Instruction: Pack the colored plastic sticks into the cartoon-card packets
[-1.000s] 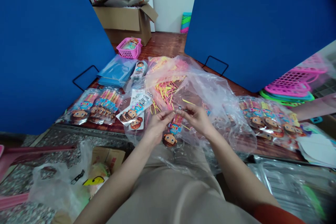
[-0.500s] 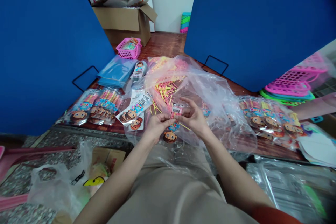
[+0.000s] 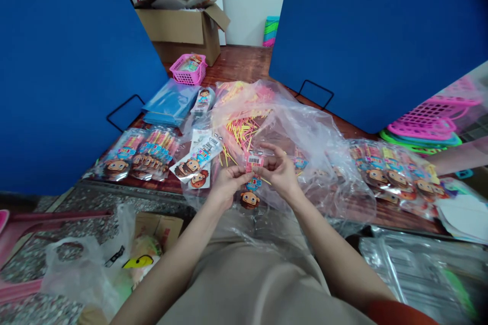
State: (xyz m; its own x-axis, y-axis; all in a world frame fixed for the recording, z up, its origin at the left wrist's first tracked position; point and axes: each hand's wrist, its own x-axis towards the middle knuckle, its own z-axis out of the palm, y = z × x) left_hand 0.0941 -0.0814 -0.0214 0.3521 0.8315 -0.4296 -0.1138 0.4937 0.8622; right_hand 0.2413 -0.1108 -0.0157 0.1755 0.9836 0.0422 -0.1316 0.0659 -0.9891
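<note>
Between my hands, a printed cardboard card (image 3: 249, 199) with a cartoon face and a barcode is held over the table's front edge. My left hand (image 3: 227, 183) pinches its left side with closed fingers. My right hand (image 3: 281, 172) closes on the card's right side, thumb and fingers pressed together, one finger raised. A yellow stick (image 3: 266, 181) pokes out below the right hand; whether it is gripped is partly hidden. Behind the hands, loose pink and yellow sticks (image 3: 242, 132) spill from a large clear plastic bag (image 3: 308, 122). More printed cards (image 3: 196, 160) lie left of my hands.
Filled packs (image 3: 156, 150) lie at left, and more packs (image 3: 392, 170) at right near another person's arm (image 3: 463, 157). Blue plastic sleeves (image 3: 173, 101), a pink basket (image 3: 189, 71) and a cardboard box (image 3: 179, 33) stand farther back. Blue panels (image 3: 366, 35) flank the table.
Both hands stay in nearly the same place with the card between them. The card's barcode end shows a little more upright, and the right hand's raised finger has shifted slightly.
</note>
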